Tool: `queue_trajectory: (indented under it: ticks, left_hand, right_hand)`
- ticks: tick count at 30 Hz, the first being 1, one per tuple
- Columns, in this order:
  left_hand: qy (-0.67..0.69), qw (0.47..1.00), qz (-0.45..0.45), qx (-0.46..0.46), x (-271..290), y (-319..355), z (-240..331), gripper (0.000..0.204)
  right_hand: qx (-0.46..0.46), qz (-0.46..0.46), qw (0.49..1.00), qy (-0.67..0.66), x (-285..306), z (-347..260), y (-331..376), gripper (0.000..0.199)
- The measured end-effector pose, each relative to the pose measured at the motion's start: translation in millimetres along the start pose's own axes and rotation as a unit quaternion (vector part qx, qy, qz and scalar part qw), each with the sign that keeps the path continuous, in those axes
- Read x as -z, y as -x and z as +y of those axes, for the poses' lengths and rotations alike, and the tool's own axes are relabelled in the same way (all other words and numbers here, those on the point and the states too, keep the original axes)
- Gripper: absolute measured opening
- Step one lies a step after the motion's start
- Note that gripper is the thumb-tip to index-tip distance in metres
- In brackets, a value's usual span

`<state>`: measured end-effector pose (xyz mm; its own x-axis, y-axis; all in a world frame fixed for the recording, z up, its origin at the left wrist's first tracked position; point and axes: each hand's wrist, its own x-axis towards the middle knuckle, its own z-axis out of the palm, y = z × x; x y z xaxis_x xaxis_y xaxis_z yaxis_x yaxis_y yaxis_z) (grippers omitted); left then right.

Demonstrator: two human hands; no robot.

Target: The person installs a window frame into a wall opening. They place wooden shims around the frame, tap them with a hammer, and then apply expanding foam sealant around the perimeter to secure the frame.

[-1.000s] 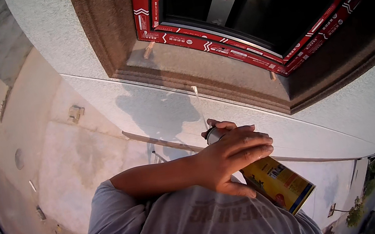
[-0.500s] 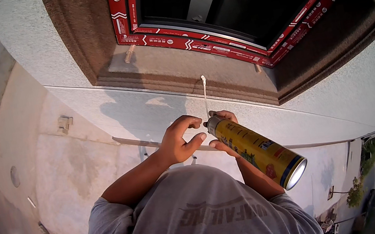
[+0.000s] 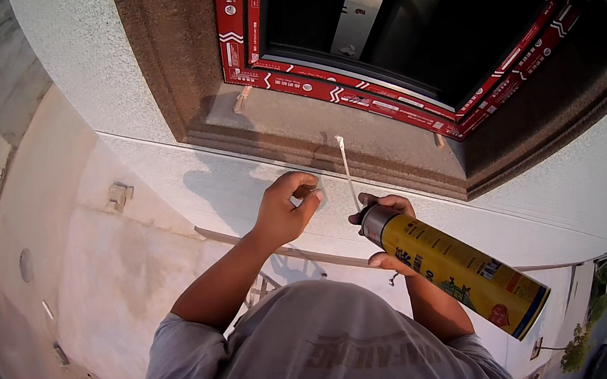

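My right hand (image 3: 393, 203) grips a yellow spray foam can (image 3: 456, 264) near its silver collar. The can is tilted, its base toward the lower right. A thin white straw nozzle (image 3: 348, 170) rises from its top end, with a white blob at the tip, over the brown window sill (image 3: 292, 123). To the left of the can, apart from it, my left hand (image 3: 284, 207) is raised in front of the wall. Its fingers are curled, thumb and forefinger close together. Whether something small is between them is hard to see.
Ahead is a window frame (image 3: 352, 97) wrapped in red protective film, set in a brown recess (image 3: 174, 66). The white textured wall (image 3: 77, 59) surrounds it. Ladder-like metal bars (image 3: 260, 287) show below my left forearm. Far below lies pale ground with a small block (image 3: 118, 196).
The can and my right hand have moved right and lower in view, and the can's base has turned out of sight. My left hand has moved away from the can, its fingers drawn closer together.
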<state>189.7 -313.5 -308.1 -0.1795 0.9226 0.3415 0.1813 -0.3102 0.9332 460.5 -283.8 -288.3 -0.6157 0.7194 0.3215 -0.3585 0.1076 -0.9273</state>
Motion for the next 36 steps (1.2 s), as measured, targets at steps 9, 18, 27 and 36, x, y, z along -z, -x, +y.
queue_trajectory:
  ticks: [9, 18, 27, 36]
  left_hand:
    - [0.245, 0.921, 0.038, 0.301, -6.2, -43.6, -25.8, 0.028]
    - [0.263, 0.909, 0.109, 0.303, -21.7, -101.7, -98.1, 0.021]
    - [0.364, 0.879, 0.151, 0.269, -38.5, -101.7, -97.5, 0.011]
    - [0.323, 0.892, 0.163, 0.271, -29.0, -97.5, -97.3, 0.018]
  right_hand:
    - [0.001, -0.040, 0.998, 0.045, -24.3, 40.7, -39.8, 0.111]
    - [-0.037, -0.017, 0.992, 0.121, -21.4, 82.8, -61.2, 0.116]
    - [-0.060, -0.031, 0.985, 0.159, -25.2, 59.5, -43.9, 0.113]
    - [-0.070, -0.029, 0.987, 0.145, -28.8, 52.3, -44.4, 0.111]
